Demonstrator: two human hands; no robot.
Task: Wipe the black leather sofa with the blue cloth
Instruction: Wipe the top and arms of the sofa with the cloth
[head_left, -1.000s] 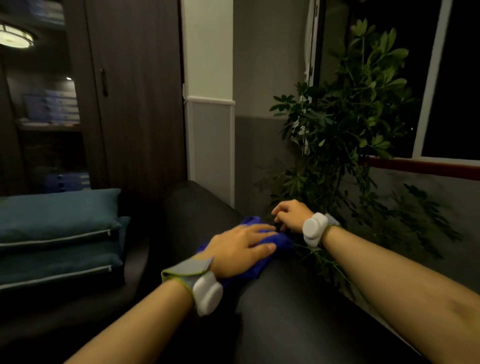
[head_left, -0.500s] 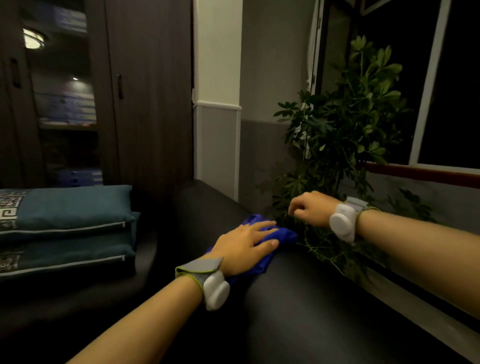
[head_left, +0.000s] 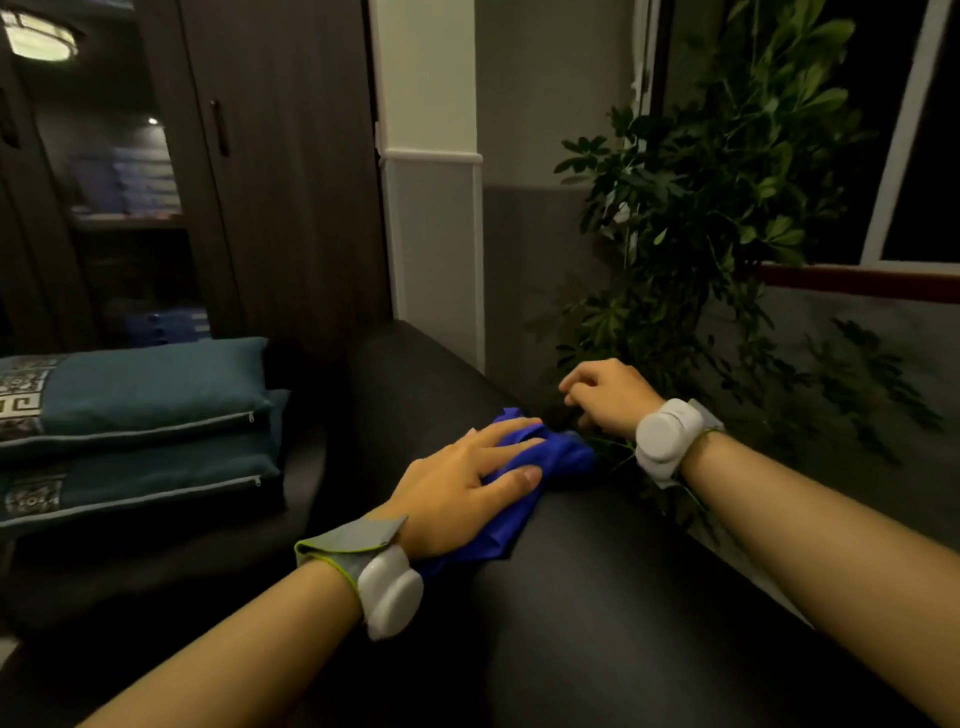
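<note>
Wiping under way on the sofa's top edge.
Left hand (head_left: 457, 488) presses flat on the blue cloth (head_left: 519, 483) atop the black leather sofa (head_left: 597, 597); right hand (head_left: 608, 397), loosely curled and empty, hovers beyond the cloth; the seat likely remains.

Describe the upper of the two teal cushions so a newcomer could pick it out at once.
Start at the black leather sofa, whose top edge the left hand wipes with the blue cloth. Left of it, on the seat, two teal cushions lie stacked. The upper cushion shows a patterned grey-and-white band at its left end, and its zipper edge faces the camera, above the lower cushion.
</note>
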